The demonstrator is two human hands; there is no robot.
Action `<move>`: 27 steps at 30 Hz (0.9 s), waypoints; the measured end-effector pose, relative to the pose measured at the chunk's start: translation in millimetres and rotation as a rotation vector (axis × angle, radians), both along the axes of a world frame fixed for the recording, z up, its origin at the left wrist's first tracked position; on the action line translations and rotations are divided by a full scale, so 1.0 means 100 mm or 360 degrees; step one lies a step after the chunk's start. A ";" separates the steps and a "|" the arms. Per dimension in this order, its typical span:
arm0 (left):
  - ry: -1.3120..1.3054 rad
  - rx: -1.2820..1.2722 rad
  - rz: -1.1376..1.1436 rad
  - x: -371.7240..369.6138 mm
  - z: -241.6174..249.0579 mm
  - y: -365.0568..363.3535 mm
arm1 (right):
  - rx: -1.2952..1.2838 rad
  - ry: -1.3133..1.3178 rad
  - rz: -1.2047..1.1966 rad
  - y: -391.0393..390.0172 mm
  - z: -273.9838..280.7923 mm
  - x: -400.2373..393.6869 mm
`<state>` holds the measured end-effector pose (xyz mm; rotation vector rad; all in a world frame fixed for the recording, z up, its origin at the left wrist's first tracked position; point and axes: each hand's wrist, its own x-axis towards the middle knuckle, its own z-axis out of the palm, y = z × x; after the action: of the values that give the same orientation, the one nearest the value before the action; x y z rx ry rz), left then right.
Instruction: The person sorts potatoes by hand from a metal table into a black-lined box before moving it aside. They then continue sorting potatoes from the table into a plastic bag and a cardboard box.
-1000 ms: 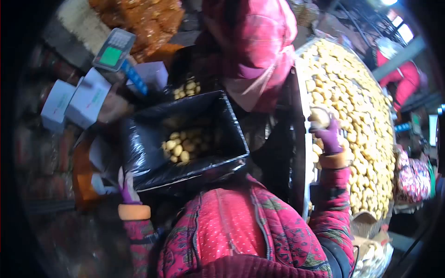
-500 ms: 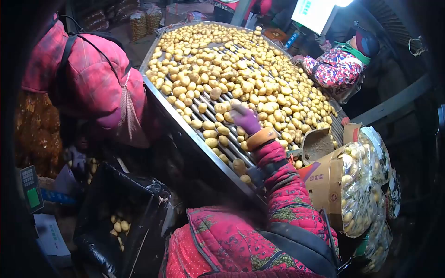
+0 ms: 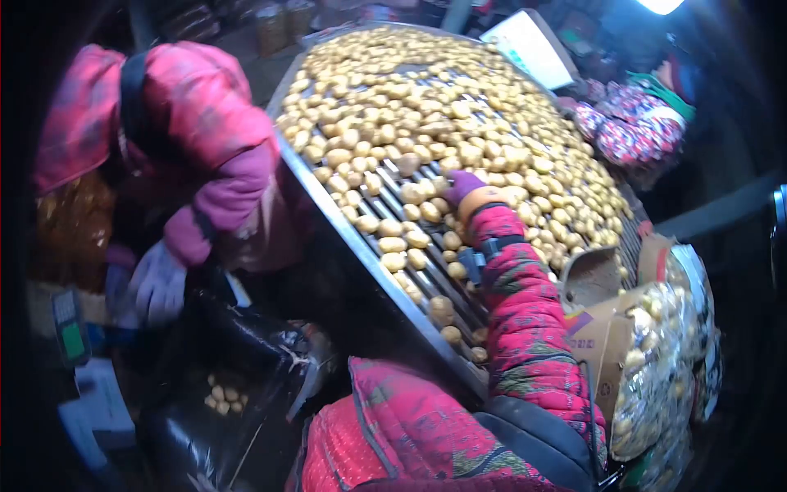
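My right hand [image 3: 464,188], in a purple glove, reaches over the slatted sorting table [image 3: 379,279] and is down among the potatoes [image 3: 412,193]. Its fingers point away from me and are mostly hidden, so whether they grip a potato cannot be made out. An orange band [image 3: 484,199] circles the wrist. A dark strap with a small device [image 3: 471,264] is fastened further up the quilted sleeve. Loose potatoes lie thickly beyond the hand and more thinly on the bars nearer me. My left hand is out of sight.
At left, a co-worker's gloved hand [image 3: 157,283] hangs above a black-lined container [image 3: 176,435] with several potatoes inside. A scoop [image 3: 592,277] and a cardboard carton [image 3: 602,332] with bagged potatoes stand at right. Another person [image 3: 631,123] is across the table.
The view has shifted. My right hand has lowered from a blurred reach into the potatoes. The co-worker at left has leaned over, bringing a gloved hand more into sight.
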<state>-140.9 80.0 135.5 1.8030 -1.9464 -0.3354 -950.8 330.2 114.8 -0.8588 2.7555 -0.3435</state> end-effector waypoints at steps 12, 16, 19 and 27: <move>0.1636 0.0391 0.0460 0.00 0.52 0.48 | -0.0848 0.0295 0.0521 -0.41 0.24 0.63; 0.1604 0.0382 0.0225 0.22 0.41 0.29 | -0.0776 -0.0527 0.0888 -0.98 0.81 2.02; 0.1426 0.0546 0.0363 0.45 0.28 0.20 | -0.0952 -0.1267 0.1009 -1.42 0.54 2.88; 0.1317 0.0604 0.0161 0.82 0.18 0.04 | -0.0482 -0.0724 0.1017 -2.04 0.14 3.84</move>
<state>-58.9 83.8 153.3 1.5771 -1.2487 -1.2529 -566.5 126.5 128.9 -1.4569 1.9179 -0.7243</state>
